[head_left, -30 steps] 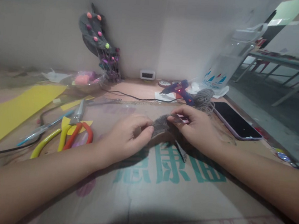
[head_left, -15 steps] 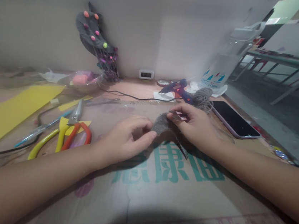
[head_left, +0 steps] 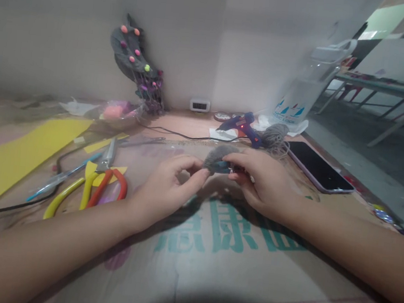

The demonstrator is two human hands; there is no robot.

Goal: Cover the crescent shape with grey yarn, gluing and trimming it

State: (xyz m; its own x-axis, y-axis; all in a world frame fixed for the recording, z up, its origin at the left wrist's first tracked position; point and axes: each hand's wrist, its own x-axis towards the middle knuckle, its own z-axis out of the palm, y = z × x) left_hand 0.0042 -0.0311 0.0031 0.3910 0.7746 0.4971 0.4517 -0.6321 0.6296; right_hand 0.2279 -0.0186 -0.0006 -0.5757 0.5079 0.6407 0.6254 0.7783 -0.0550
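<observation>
A small fuzzy grey curved piece [head_left: 219, 154], perhaps wrapped in yarn, is held above the tabletop between my two hands. My left hand [head_left: 172, 184] pinches its left end between thumb and fingers. At the right end, the thumb and fingers of my right hand [head_left: 269, 181] are closed on the same piece. A small shiny bit shows at the right fingertips, too small to name. Behind my right hand lies a bundle of grey yarn [head_left: 276, 136], beside a blue glue gun [head_left: 243, 126] with a lit red light.
To the left lie yellow-handled and red-handled pliers [head_left: 107, 170], a pen [head_left: 64, 177] and a yellow sheet [head_left: 22, 160]. A phone [head_left: 320, 167] and water bottle [head_left: 300, 89] stand right. A grey crescent ornament with pompoms [head_left: 129, 53] leans on the wall behind a black cord [head_left: 182, 134].
The grey piece has been turned and now arches upward between my hands. My right fingers have shifted lower on it. The thin dark strip that hung below my right hand no longer shows.
</observation>
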